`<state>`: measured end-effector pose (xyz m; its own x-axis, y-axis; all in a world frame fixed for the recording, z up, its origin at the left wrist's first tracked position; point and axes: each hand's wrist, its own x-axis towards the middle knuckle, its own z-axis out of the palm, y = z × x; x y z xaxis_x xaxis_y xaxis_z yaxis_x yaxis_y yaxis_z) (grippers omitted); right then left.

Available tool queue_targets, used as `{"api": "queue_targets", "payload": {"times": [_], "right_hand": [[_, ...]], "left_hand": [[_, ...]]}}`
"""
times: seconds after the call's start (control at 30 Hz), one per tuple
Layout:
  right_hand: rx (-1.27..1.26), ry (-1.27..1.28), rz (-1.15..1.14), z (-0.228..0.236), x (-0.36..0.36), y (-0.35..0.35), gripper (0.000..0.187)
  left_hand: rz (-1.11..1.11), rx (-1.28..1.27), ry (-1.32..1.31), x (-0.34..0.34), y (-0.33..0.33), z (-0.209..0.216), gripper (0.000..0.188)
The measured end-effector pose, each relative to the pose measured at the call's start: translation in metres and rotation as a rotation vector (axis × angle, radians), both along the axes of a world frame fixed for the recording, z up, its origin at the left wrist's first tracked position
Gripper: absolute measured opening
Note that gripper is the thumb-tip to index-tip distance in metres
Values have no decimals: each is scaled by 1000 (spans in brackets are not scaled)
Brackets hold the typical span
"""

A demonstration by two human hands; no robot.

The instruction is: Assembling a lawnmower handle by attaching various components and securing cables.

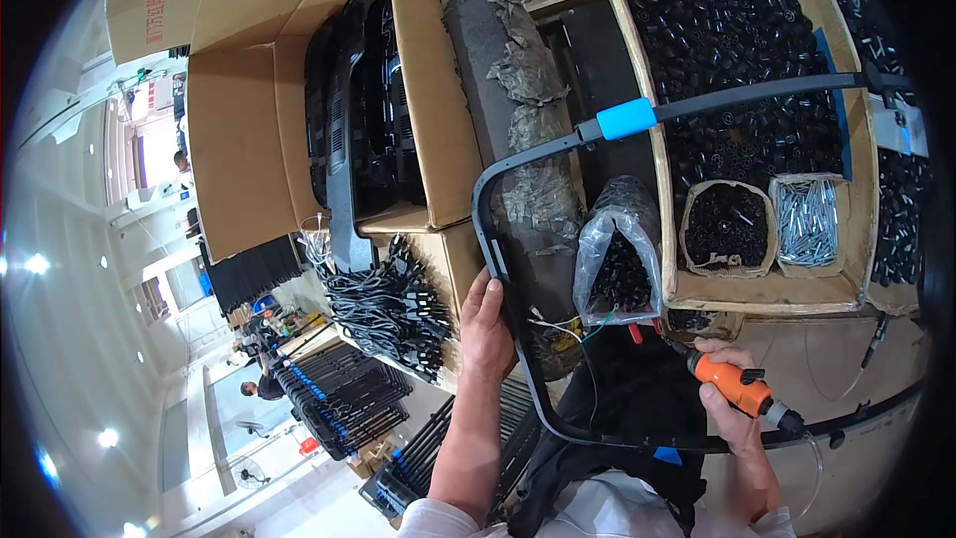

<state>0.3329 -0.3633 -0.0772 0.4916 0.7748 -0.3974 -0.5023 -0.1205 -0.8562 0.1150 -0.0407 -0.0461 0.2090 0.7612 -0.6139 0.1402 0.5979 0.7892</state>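
My left hand grips the left side of a large black tubular frame with rounded corners, its fingers partly hidden by the bar. A bright blue sleeve wraps the frame's far bar. In my right hand is an orange pneumatic screwdriver, its tip pointing to the upper left. A clear hose trails from its back end. The frame's near bar passes in front of my body, just below the screwdriver.
A cardboard box holds black plastic parts, a tub of black pieces and a tub of silver screws. Left of it are a plastic bag of small parts, bundled black cables and a tall carton. People work far left.
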Motion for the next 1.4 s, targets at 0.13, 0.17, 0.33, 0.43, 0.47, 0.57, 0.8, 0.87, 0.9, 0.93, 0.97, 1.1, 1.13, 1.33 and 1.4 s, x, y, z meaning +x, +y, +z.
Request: {"api": "queue_targets", "payload": {"times": [0.13, 0.17, 0.33, 0.43, 0.47, 0.57, 0.8, 0.87, 0.9, 0.93, 0.97, 1.1, 1.13, 1.33, 1.4], "right_hand": [[-24, -19, 15, 3, 2, -1, 38], [-26, -23, 14, 3, 2, -2, 38], [-20, -35, 27, 6, 3, -4, 38], [-37, -82, 70, 8, 4, -8, 38], [-21, -61, 59, 8, 4, -9, 37], [-9, -64, 69, 14, 3, -10, 37], [129, 201, -62, 23, -17, 2, 35], [119, 266, -96, 29, -18, 4, 35], [113, 328, -137, 32, -17, 1, 36], [119, 406, -172, 37, -17, -1, 37], [120, 390, -153, 42, -18, -1, 37], [116, 354, -116, 63, -37, -14, 35], [98, 267, -68, 77, -42, -22, 36], [148, -43, 293, 127, -116, -57, 43], [119, -168, 422, 135, -147, -67, 46]], "left_hand": [[16, -25, -25, -1, 0, 1, 46], [27, -28, -11, 1, 0, 1, 46], [61, 0, -12, 5, -6, -3, 49], [26, 106, 70, 12, -10, -7, 47], [-2, 153, 165, 16, -11, -9, 46], [-27, 217, 267, 14, -9, -21, 44], [50, 470, 228, -6, -22, -27, 42], [8, 609, 326, -12, -36, -19, 41], [-64, 700, 434, -12, -53, -6, 41], [-94, 801, 480, -13, -71, 10, 38], [-72, 817, 410, -22, -89, 18, 35], [-544, 945, 347, -45, -161, 60, 44], [-617, 921, 266, -49, -177, 67, 47], [-801, 801, 31, -110, -265, 68, 34], [-762, 803, 26, -150, -286, 54, 34]]}}
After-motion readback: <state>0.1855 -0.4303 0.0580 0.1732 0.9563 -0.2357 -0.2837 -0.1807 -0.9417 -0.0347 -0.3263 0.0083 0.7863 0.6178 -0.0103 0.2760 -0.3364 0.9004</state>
